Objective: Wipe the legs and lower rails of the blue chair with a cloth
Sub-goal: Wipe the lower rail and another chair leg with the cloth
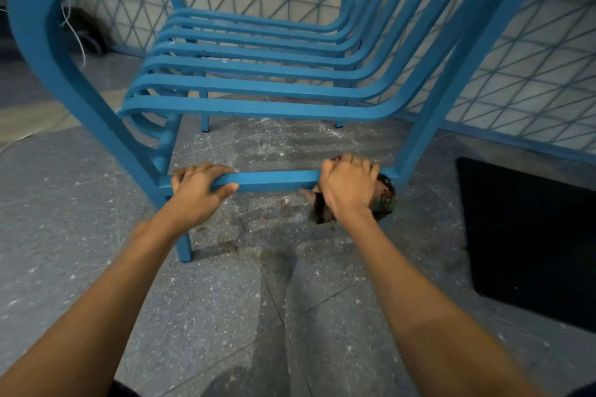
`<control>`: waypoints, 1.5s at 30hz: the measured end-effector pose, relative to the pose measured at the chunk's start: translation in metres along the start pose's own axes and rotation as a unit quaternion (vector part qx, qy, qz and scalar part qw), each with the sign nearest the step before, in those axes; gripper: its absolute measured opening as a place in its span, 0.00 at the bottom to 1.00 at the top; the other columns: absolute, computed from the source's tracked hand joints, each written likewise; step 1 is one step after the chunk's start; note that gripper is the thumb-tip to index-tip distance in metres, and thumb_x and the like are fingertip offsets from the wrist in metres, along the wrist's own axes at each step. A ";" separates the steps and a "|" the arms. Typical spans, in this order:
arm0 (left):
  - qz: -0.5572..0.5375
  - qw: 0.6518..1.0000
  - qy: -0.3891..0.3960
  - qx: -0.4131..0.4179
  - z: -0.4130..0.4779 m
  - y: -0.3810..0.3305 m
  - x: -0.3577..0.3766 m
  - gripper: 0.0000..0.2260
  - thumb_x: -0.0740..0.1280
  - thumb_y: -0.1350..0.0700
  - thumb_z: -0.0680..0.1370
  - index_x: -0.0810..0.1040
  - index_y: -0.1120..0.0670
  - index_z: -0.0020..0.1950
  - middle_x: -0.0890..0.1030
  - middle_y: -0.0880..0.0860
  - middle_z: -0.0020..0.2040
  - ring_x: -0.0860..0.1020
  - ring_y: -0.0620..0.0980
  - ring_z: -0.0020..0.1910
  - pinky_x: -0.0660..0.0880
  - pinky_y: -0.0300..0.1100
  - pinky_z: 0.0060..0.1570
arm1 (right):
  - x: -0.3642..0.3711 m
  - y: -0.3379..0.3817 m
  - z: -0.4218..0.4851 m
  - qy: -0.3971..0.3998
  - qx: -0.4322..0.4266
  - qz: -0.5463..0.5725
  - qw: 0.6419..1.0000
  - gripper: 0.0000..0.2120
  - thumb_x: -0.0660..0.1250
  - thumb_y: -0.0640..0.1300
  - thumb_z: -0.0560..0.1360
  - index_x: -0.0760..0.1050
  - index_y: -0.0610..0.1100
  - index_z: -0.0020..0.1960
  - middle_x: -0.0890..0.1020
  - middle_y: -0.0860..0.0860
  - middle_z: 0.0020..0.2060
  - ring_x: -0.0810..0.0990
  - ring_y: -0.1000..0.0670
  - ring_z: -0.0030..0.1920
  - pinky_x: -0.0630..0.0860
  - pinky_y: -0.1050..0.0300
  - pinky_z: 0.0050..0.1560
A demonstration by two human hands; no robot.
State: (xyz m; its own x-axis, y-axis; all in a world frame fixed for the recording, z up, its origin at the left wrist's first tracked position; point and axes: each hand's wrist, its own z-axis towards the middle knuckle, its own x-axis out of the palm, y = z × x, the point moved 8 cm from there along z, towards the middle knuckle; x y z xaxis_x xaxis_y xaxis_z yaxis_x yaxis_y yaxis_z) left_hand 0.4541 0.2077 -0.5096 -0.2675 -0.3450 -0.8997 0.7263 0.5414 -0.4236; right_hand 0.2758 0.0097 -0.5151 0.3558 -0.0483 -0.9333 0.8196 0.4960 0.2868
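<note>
A blue metal chair (258,84) with slatted seat stands in front of me on a grey speckled floor. Its low front rail (274,180) runs between the two front legs. My left hand (200,188) is wrapped around the rail's left end, beside the left front leg (184,246). My right hand (350,187) presses a dark patterned cloth (385,200) around the rail's right end, close to the right front leg (416,151). Part of the cloth hangs below the rail.
A black mat (529,242) lies on the floor to the right. A white tiled wall (532,74) with a blue base strip stands behind and right of the chair. Brownish stains mark the floor (225,300) under the rail. A white cord (75,35) dangles at back left.
</note>
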 end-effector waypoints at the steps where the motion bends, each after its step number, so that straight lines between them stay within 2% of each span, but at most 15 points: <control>1: 0.002 1.000 0.009 0.000 0.000 0.000 0.000 0.13 0.64 0.48 0.78 0.77 0.48 0.61 0.77 0.51 0.55 0.72 0.55 0.60 0.55 0.52 0.65 | 0.001 0.012 -0.005 0.001 -0.011 -0.001 1.000 0.26 0.47 0.51 0.75 0.76 0.36 0.56 0.81 0.37 0.53 0.74 0.39 0.56 0.61 0.43 0.66; 6: 0.054 0.998 0.026 0.015 -0.003 -0.004 -0.007 0.22 0.68 0.52 0.76 0.71 0.50 0.69 0.73 0.52 0.65 0.69 0.56 0.67 0.58 0.56 0.68 | 0.024 0.102 -0.044 0.054 -0.140 -0.001 0.989 0.29 0.45 0.62 0.78 0.69 0.42 0.64 0.77 0.39 0.59 0.73 0.39 0.59 0.60 0.36 0.66; 9: 0.008 0.999 -0.049 0.019 -0.012 -0.001 -0.035 0.19 0.70 0.60 0.74 0.76 0.53 0.65 0.76 0.56 0.61 0.73 0.59 0.62 0.66 0.56 0.65 | 0.026 0.134 -0.071 0.022 -0.302 -0.001 0.953 0.28 0.54 0.63 0.76 0.65 0.46 0.69 0.75 0.43 0.55 0.73 0.40 0.54 0.63 0.38 0.63; 12: -0.053 0.992 -0.110 0.004 -0.031 0.004 -0.062 0.13 0.68 0.62 0.75 0.79 0.55 0.59 0.79 0.54 0.56 0.76 0.53 0.56 0.71 0.47 0.60 | 0.026 0.111 -0.065 0.038 -0.415 -0.025 0.909 0.27 0.53 0.59 0.78 0.59 0.50 0.73 0.74 0.47 0.56 0.74 0.44 0.55 0.67 0.45 0.62; 15: -0.137 0.986 -0.086 -0.041 -0.044 0.016 -0.069 0.07 0.67 0.58 0.77 0.82 0.54 0.53 0.83 0.49 0.49 0.79 0.47 0.49 0.72 0.39 0.52 | 0.023 0.062 -0.038 0.089 -0.385 -0.027 0.918 0.30 0.52 0.63 0.76 0.56 0.54 0.75 0.74 0.49 0.60 0.73 0.46 0.60 0.65 0.47 0.65; 19: -0.189 0.969 -0.067 -0.142 -0.053 0.061 -0.071 0.07 0.67 0.55 0.77 0.83 0.51 0.41 0.84 0.52 0.41 0.82 0.53 0.45 0.76 0.50 0.53 | 0.020 0.041 -0.029 0.086 -0.337 -0.043 0.936 0.30 0.54 0.65 0.76 0.58 0.54 0.74 0.73 0.52 0.59 0.71 0.46 0.60 0.64 0.48 0.63; 21: -0.197 0.959 -0.081 -0.188 -0.059 0.075 -0.073 0.08 0.66 0.58 0.75 0.82 0.50 0.38 0.83 0.53 0.40 0.81 0.54 0.45 0.76 0.49 0.51 | 0.018 0.056 -0.033 0.091 -0.319 -0.034 0.943 0.28 0.55 0.63 0.77 0.59 0.53 0.73 0.73 0.52 0.60 0.69 0.46 0.60 0.62 0.47 0.63; 25: -0.113 0.961 -0.093 -0.233 -0.063 0.082 -0.076 0.07 0.64 0.51 0.74 0.80 0.51 0.42 0.83 0.53 0.42 0.79 0.57 0.48 0.75 0.48 0.48 | 0.024 0.123 -0.058 0.110 -0.344 -0.008 0.932 0.27 0.54 0.61 0.79 0.59 0.49 0.73 0.71 0.50 0.64 0.67 0.46 0.64 0.60 0.46 0.66; 29: -0.087 0.959 -0.070 -0.261 -0.062 0.085 -0.073 0.06 0.63 0.49 0.76 0.76 0.48 0.43 0.80 0.54 0.43 0.78 0.59 0.49 0.75 0.51 0.48 | 0.043 0.212 -0.089 0.121 -0.338 -0.001 0.933 0.29 0.58 0.56 0.79 0.57 0.44 0.74 0.70 0.46 0.66 0.67 0.42 0.66 0.57 0.37 0.69; 33: -0.082 0.939 -0.069 -0.326 -0.068 0.097 -0.071 0.09 0.63 0.50 0.75 0.73 0.51 0.53 0.79 0.57 0.55 0.76 0.61 0.55 0.74 0.56 0.56 | 0.053 0.242 -0.106 0.027 -0.322 -0.010 0.946 0.24 0.63 0.49 0.76 0.66 0.45 0.71 0.78 0.47 0.57 0.76 0.42 0.58 0.65 0.34 0.64; 35: -0.106 0.932 -0.076 -0.337 -0.068 0.099 -0.072 0.17 0.64 0.53 0.74 0.70 0.53 0.62 0.78 0.58 0.57 0.75 0.61 0.57 0.73 0.59 0.57 | 0.047 0.232 -0.108 -0.009 -0.391 0.006 0.920 0.24 0.59 0.43 0.76 0.66 0.47 0.71 0.78 0.48 0.58 0.77 0.43 0.57 0.70 0.39 0.62; 37: -0.120 0.936 -0.084 -0.319 -0.065 0.095 -0.072 0.19 0.63 0.56 0.75 0.69 0.54 0.66 0.78 0.59 0.58 0.75 0.61 0.57 0.73 0.59 0.57 | 0.044 0.207 -0.101 -0.013 -0.447 -0.005 0.895 0.30 0.65 0.43 0.73 0.62 0.48 0.74 0.76 0.48 0.63 0.76 0.44 0.60 0.69 0.44 0.63; 39: -0.111 0.942 -0.077 -0.308 -0.063 0.089 -0.070 0.17 0.62 0.58 0.76 0.70 0.54 0.65 0.78 0.59 0.58 0.75 0.62 0.57 0.73 0.59 0.57 | 0.041 0.163 -0.082 -0.026 -0.413 -0.023 0.910 0.32 0.67 0.50 0.74 0.61 0.49 0.74 0.75 0.49 0.64 0.76 0.45 0.62 0.66 0.45 0.66; 41: -0.095 0.945 -0.060 -0.306 -0.062 0.090 -0.065 0.16 0.61 0.58 0.76 0.71 0.54 0.65 0.78 0.60 0.59 0.75 0.63 0.58 0.72 0.59 0.58 | 0.032 0.107 -0.060 -0.043 -0.348 -0.026 0.936 0.27 0.60 0.58 0.78 0.63 0.47 0.73 0.77 0.47 0.63 0.75 0.44 0.62 0.64 0.42 0.67; 45: -0.051 0.951 0.028 -0.304 -0.063 0.097 -0.048 0.20 0.59 0.59 0.75 0.70 0.52 0.67 0.76 0.61 0.62 0.73 0.63 0.61 0.70 0.60 0.62 | 0.021 0.066 -0.044 -0.003 -0.268 0.010 0.963 0.25 0.52 0.59 0.78 0.71 0.44 0.65 0.78 0.46 0.57 0.74 0.42 0.59 0.62 0.41 0.66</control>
State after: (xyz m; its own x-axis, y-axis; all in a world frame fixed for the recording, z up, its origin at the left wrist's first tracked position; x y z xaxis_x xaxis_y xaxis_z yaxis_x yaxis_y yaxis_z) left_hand 0.4976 0.3253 -0.5138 -0.3630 -0.3866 -0.8478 0.1992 0.8566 -0.4760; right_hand 0.3174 0.0797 -0.5253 0.3732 -0.0380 -0.9270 0.4635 0.8732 0.1508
